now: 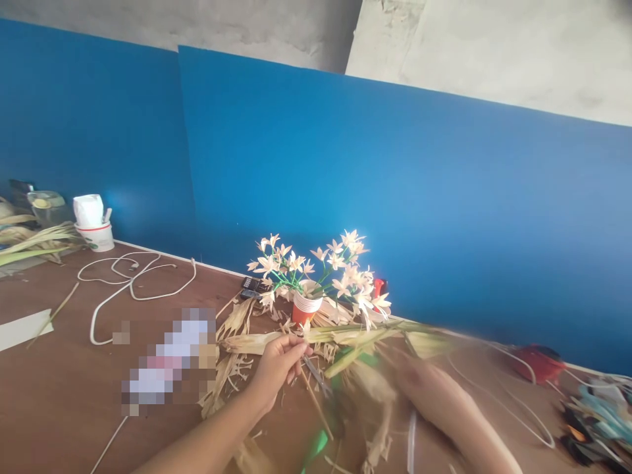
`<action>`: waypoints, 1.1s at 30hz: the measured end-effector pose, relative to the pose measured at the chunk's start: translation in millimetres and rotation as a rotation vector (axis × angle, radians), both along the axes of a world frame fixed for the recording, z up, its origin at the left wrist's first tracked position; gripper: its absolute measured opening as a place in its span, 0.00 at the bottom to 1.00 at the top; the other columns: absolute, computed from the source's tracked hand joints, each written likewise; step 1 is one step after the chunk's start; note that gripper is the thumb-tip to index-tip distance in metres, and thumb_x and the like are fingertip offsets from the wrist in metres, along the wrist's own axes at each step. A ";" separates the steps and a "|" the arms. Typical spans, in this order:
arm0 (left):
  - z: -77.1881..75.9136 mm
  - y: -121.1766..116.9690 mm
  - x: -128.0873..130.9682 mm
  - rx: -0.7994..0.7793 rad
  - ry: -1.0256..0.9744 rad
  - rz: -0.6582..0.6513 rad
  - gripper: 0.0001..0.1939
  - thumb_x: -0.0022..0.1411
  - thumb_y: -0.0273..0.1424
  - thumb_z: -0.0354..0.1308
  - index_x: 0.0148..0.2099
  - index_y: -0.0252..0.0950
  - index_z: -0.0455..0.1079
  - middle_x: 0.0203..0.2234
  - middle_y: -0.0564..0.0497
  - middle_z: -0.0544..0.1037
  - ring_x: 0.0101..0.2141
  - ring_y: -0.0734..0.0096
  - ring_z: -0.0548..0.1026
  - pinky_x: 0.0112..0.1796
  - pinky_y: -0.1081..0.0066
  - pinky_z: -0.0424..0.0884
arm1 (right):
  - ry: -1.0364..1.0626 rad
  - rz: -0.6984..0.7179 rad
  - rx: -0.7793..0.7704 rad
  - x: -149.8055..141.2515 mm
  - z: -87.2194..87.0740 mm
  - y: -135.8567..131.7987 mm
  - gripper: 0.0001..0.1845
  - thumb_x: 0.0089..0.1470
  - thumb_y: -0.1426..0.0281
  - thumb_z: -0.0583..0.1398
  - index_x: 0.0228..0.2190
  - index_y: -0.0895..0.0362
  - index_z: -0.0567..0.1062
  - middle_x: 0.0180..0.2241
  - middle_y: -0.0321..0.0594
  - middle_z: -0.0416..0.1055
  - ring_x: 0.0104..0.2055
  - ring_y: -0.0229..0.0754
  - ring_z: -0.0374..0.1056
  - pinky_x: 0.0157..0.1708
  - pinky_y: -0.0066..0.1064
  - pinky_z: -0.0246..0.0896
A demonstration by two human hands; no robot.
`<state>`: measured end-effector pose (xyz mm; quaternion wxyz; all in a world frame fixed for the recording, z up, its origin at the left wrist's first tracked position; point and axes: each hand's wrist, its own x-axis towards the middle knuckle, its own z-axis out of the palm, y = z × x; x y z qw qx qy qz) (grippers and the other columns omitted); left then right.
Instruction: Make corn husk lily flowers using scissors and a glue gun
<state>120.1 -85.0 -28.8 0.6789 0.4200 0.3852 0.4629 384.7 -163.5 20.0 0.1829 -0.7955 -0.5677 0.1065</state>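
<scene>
Near the front, a small pale flower (305, 328) is held at the fingertips of the left hand (280, 365), whose fingers are pinched together, just in front of the paper cup. The right hand (424, 382) is blurred above the dry leaves (380, 388), and whether anything is grasped by its fingers cannot be told. Between the hands, scissors (318, 376) and a thin stick (316, 405) can be seen. Beyond them, green-stemmed flowers (338, 261) are gathered in the paper cup (302, 313); that much appears to be done. The flower at the fingertips is not yet placed among them, and plenty of leaf is apparently left unused. The brown desk (49, 395) is littered with scraps around the hands; a white cable (148, 266) is coiled on the left, and a red pouch (538, 363) is set on the right. The desk is backed by a blue panel (395, 184), above which bare grey wall (494, 52) is exposed.
</scene>
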 end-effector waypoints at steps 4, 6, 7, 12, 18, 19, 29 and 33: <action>-3.3 0.0 1.6 0.015 -0.038 -0.029 0.15 0.46 0.39 0.64 0.31 0.32 0.69 0.25 0.49 0.78 0.17 0.79 0.67 0.14 0.80 0.56 | -0.389 -0.252 -0.233 40.4 -34.5 -28.0 0.10 0.42 0.71 0.57 0.31 0.54 0.73 0.32 0.50 0.74 0.40 0.59 0.70 0.34 0.43 0.59; -3.0 -0.7 1.4 0.015 -0.054 -0.037 0.15 0.46 0.38 0.64 0.32 0.33 0.68 0.26 0.49 0.78 0.18 0.78 0.69 0.15 0.79 0.58 | -0.422 -0.274 -0.238 43.5 -51.8 -35.3 0.16 0.45 0.77 0.52 0.38 0.55 0.71 0.38 0.52 0.73 0.45 0.58 0.68 0.38 0.47 0.58; -2.3 -1.2 1.1 0.015 -0.060 -0.041 0.14 0.47 0.38 0.64 0.32 0.33 0.68 0.26 0.49 0.78 0.19 0.77 0.70 0.16 0.79 0.59 | -0.403 -0.264 -0.254 43.8 -58.0 -37.1 0.19 0.45 0.79 0.51 0.40 0.56 0.70 0.39 0.52 0.73 0.46 0.58 0.67 0.39 0.47 0.58; 1.7 -3.2 0.0 0.022 -0.053 -0.052 0.15 0.47 0.39 0.64 0.31 0.33 0.68 0.25 0.50 0.77 0.20 0.75 0.71 0.18 0.77 0.60 | -0.284 -0.217 -0.192 51.2 -55.1 -38.4 0.18 0.45 0.77 0.51 0.40 0.56 0.67 0.40 0.53 0.72 0.45 0.57 0.67 0.38 0.43 0.59; 0.6 -3.3 2.3 0.003 -0.045 -0.039 0.15 0.46 0.39 0.64 0.30 0.33 0.69 0.23 0.51 0.77 0.20 0.76 0.70 0.20 0.77 0.61 | 0.123 -0.085 0.195 8.5 -11.3 -31.5 0.10 0.43 0.60 0.57 0.30 0.48 0.72 0.22 0.41 0.71 0.29 0.52 0.69 0.29 0.35 0.58; 0.2 -3.3 2.6 0.004 -0.042 -0.038 0.15 0.47 0.39 0.64 0.30 0.33 0.69 0.23 0.51 0.77 0.20 0.77 0.69 0.20 0.77 0.61 | 0.192 -0.010 0.270 -9.3 -6.6 -27.3 0.10 0.41 0.59 0.58 0.27 0.50 0.73 0.21 0.40 0.70 0.29 0.52 0.68 0.28 0.34 0.57; 2.1 -4.2 1.3 0.022 -0.091 -0.048 0.15 0.48 0.40 0.64 0.30 0.32 0.70 0.19 0.55 0.73 0.18 0.78 0.67 0.20 0.77 0.60 | 0.217 0.421 0.451 -116.4 -22.3 19.1 0.10 0.47 0.65 0.56 0.18 0.55 0.67 0.21 0.35 0.61 0.22 0.38 0.60 0.21 0.28 0.51; 0.9 -4.0 1.4 0.015 -0.096 -0.044 0.15 0.47 0.39 0.65 0.31 0.32 0.70 0.19 0.55 0.73 0.19 0.77 0.67 0.20 0.77 0.61 | 0.196 0.473 0.441 -111.6 -34.1 22.1 0.06 0.47 0.69 0.56 0.21 0.56 0.69 0.23 0.35 0.61 0.22 0.38 0.61 0.21 0.27 0.53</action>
